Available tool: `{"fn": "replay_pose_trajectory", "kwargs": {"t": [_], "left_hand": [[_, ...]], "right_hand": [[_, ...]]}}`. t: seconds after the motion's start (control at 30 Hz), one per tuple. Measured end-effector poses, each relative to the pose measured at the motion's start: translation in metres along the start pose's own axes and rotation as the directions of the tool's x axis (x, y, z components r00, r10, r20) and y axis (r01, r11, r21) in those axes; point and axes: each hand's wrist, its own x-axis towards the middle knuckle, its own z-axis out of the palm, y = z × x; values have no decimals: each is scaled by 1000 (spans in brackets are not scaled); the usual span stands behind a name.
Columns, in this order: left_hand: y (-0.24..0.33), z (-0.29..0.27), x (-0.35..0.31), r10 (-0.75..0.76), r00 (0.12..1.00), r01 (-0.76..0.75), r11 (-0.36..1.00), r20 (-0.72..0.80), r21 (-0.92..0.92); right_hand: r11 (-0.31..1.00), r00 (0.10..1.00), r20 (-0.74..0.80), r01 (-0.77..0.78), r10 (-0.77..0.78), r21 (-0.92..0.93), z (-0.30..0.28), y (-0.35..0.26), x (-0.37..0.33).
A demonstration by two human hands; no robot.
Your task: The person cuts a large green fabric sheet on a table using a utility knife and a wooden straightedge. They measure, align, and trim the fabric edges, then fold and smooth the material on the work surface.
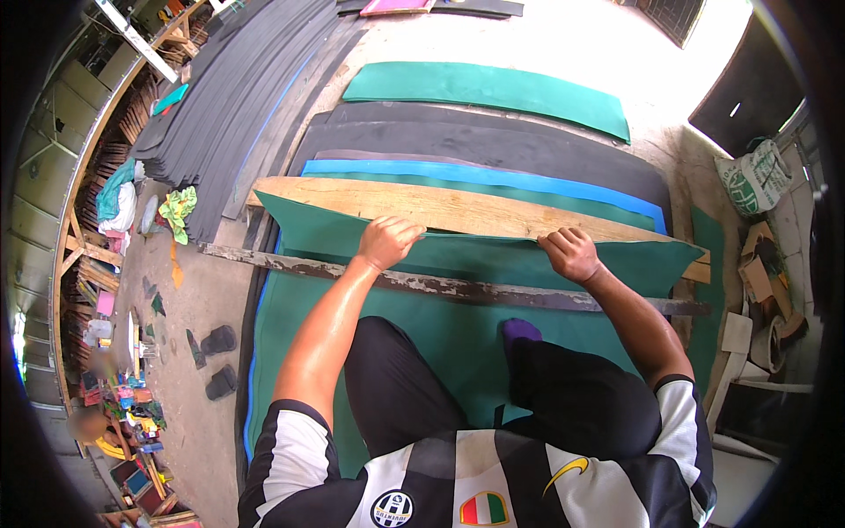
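Note:
A green foam sheet (480, 258) is raised along its far edge, and both my hands grip that edge. My left hand (390, 241) is closed over it left of the middle. Farther right, my right hand (570, 253) is closed on the same edge. Just beyond lies a pale wooden board (396, 198), its lower side partly covered by the sheet. A long bar with flaking paint (440, 286) crosses the sheet on my side of the hands. My knees rest on the green material below it.
Beyond the board lie blue (493, 178) and dark grey sheets (422, 136), then another green sheet (484, 88). A tall stack of dark sheets (229, 88) stands at the far left. Black slippers (220, 341) sit on the floor; a white sack (755, 179) is at right.

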Motion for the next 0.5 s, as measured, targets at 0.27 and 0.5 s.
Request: {"fn": "replay_pose_trajectory", "kwargs": {"t": [0.27, 0.5], "left_hand": [[3, 9, 0, -125, 992, 127, 991, 28, -42], [-20, 48, 22, -217, 973, 219, 976, 74, -21]], "right_hand": [[998, 997, 44, -59, 58, 24, 7, -1, -7], [963, 958, 117, -267, 263, 20, 48, 26, -11]]}}
